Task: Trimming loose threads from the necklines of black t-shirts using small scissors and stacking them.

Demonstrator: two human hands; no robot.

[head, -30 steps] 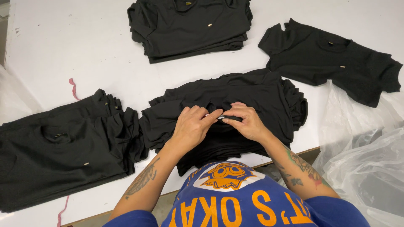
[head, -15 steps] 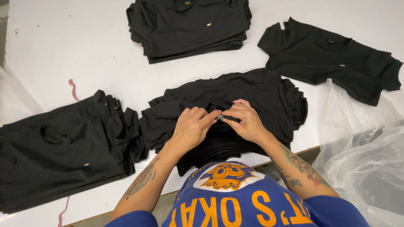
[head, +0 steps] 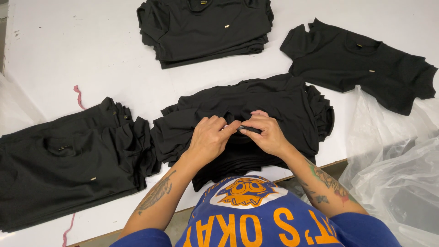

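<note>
Both hands at the centre of the white surface (head: 91,55), my left hand (head: 208,139) and right hand (head: 267,135) pinch a small dark tag (head: 249,130) on the middle pile of black cotton shirts (head: 274,105), each grip best kept tight, close to the fabric.

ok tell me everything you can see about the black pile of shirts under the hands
The middle pile is a stack of black, soft-looking knit shirts, rumpled and unevenly layered, lying on the white table near its front edge. The left hand and right hand rest on top, their fingers pinching a fold of its fabric. Its left edge meets another black pile.
</note>
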